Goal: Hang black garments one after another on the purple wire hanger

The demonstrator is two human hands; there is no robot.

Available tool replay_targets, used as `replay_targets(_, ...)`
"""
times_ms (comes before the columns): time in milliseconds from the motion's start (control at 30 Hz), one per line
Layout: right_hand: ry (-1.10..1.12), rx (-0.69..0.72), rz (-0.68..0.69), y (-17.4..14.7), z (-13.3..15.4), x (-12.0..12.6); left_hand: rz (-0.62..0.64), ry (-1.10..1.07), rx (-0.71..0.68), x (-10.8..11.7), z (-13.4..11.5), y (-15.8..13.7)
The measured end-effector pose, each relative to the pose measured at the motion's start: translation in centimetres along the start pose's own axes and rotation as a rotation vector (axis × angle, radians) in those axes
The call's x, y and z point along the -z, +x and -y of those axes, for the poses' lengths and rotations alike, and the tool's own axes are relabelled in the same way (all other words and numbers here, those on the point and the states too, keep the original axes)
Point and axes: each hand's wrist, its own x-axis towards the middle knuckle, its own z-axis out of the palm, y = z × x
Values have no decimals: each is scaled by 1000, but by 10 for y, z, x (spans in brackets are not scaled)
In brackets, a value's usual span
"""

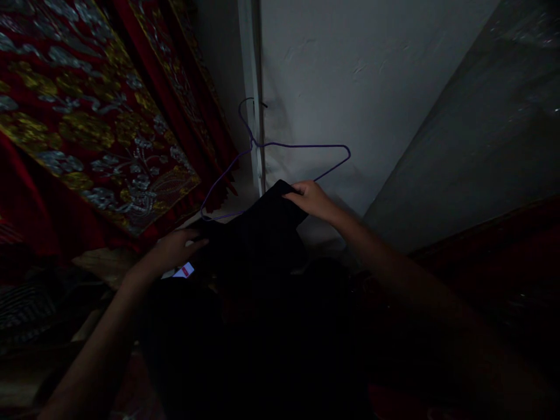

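Observation:
A purple wire clothes hanger hangs by its hook against a pale upright strip at the wall. Black cloth, a garment whose kind I cannot make out in the dark, lies over the hanger's lower bar. My right hand pinches the cloth's upper right edge between thumb and fingers, just below the hanger's right arm. At the cloth's left end, below the hanger's left corner, my left hand grips its edge. Beneath that hand shows a small white and red tag or label. The cloth's lower part merges into darkness.
Red hangings with gold and silver decoration cover the left side. Behind the hanger stand a pale wall and a narrow upright strip. A grey slanted surface rises at right. Dim, unclear items lie at lower left.

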Motion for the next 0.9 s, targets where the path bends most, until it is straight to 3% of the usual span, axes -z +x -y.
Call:
replay_targets(67,14,-33,4,1,3,-1,-152,13,-86,19,-6,7)
replay_targets(200,73,-20,-20,1,-1,-13,-327,68,-302,45,-37,18)
replay_targets(400,166,73,-87,-11,-8,-29,-660,-102,-444,47,-86,36)
replay_targets(467,145,119,-195,-13,-11,-22,-721,-157,-436,46,-91,43)
replay_targets(567,120,161,-493,-6,-20,1,-709,-87,-401,47,-91,47)
replay_targets(667,170,60,-715,11,-33,28,-690,-21,-384,51,-92,46)
replay_targets(733,215,-1,-674,21,-39,44,-703,-3,-383,55,-92,44)
replay_targets(900,211,-43,-307,5,-24,79,-852,31,-358,64,-79,49)
